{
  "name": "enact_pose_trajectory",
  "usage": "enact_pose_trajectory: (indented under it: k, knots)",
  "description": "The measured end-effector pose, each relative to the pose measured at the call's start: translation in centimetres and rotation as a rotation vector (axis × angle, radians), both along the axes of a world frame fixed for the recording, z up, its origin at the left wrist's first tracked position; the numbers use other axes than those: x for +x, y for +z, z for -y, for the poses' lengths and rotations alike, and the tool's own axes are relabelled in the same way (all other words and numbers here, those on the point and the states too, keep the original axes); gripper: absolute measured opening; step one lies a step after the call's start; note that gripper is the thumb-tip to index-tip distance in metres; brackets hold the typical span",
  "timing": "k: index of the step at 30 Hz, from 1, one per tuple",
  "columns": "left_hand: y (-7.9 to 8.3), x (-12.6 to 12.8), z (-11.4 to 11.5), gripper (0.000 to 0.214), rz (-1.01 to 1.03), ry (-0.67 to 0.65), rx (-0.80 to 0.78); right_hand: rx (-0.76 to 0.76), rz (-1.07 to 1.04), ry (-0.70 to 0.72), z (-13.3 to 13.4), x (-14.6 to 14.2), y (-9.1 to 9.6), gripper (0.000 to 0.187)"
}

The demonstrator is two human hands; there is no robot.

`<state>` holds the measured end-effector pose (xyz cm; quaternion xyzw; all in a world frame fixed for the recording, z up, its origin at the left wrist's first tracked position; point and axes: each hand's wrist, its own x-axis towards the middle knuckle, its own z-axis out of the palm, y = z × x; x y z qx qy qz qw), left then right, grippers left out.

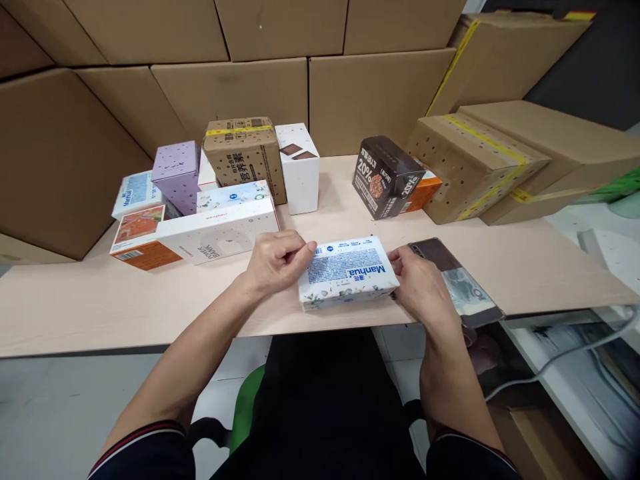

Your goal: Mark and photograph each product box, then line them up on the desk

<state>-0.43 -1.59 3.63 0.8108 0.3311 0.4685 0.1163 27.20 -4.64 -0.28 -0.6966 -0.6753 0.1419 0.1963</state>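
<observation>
A white and blue tissue pack (pixel 345 272) printed "Manhua" lies near the table's front edge, its printed side tipped toward me. My left hand (pixel 280 262) is closed at the pack's upper left corner, thumb against the edge and fingers curled. At the other end, my right hand (pixel 419 280) pinches the right side; its fingertips are partly hidden behind the pack. Just right of that hand lies a dark flat item with a picture on it (pixel 463 287), perhaps a phone or a case.
Left on the table stand a white power bank box (pixel 220 230), an orange box (pixel 145 253), a purple box (pixel 175 170), a brown carton (pixel 245 157) and a white box (pixel 303 180). A dark brown box (pixel 383 177) and taped cartons (pixel 475 167) stand right. Large cartons (pixel 230 93) wall the back.
</observation>
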Motion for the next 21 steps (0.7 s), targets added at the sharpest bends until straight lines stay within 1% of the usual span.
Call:
enact_pose_trajectory:
  k: [2, 3, 5, 6, 8, 10, 12, 14, 16, 17, 19, 21]
  knots:
    - [-0.1, 0.2, 0.2, 0.04, 0.016, -0.049, 0.079, -0.043, 0.135, 0.031, 0.1, 0.0, 0.2, 0.01]
    - [-0.2, 0.2, 0.2, 0.033, 0.025, -0.09, 0.125, -0.048, 0.17, 0.051, 0.0, -0.1, 0.3, 0.009]
    - [-0.3, 0.4, 0.2, 0.019, 0.02, -0.19, 0.213, -0.043, 0.159, 0.074, -0.2, -0.2, 0.2, 0.004]
    - [-0.4, 0.4, 0.2, 0.014, 0.003, -0.239, 0.247, -0.03, 0.109, 0.067, -0.4, -0.2, 0.1, 0.003]
    - [-0.6, 0.5, 0.2, 0.012, -0.064, -0.323, 0.285, 0.032, -0.047, 0.017, -0.8, 0.0, -0.3, 0.013]
    - [-0.8, 0.4, 0.1, 0.02, -0.143, -0.378, 0.289, 0.141, -0.229, -0.045, -1.1, 0.2, -0.7, 0.023]
    - [-1.0, 0.4, 0.0, 0.029, -0.202, -0.407, 0.268, 0.237, -0.402, -0.08, -1.3, 0.3, -1.0, 0.023]
    - [-1.1, 0.3, 0.0, 0.034, -0.235, -0.42, 0.243, 0.275, -0.579, -0.079, -1.4, 0.3, -0.9, 0.021]
    - [-1.3, 0.2, -0.1, 0.036, -0.246, -0.434, 0.236, 0.3, -0.744, -0.075, -1.4, 0.2, -0.2, 0.035]
    - [-1.4, 0.2, -0.1, 0.037, -0.245, -0.439, 0.239, 0.321, -0.828, -0.083, -1.4, 0.1, 0.3, 0.039]
    - [-1.5, 0.2, -0.2, 0.037, -0.24, -0.444, 0.243, 0.355, -1.011, -0.073, -1.4, 0.2, 1.5, 0.036]
    - [-1.6, 0.2, -0.2, 0.037, -0.236, -0.434, 0.239, 0.353, -1.168, 0.01, -1.4, 0.4, 2.8, 0.043]
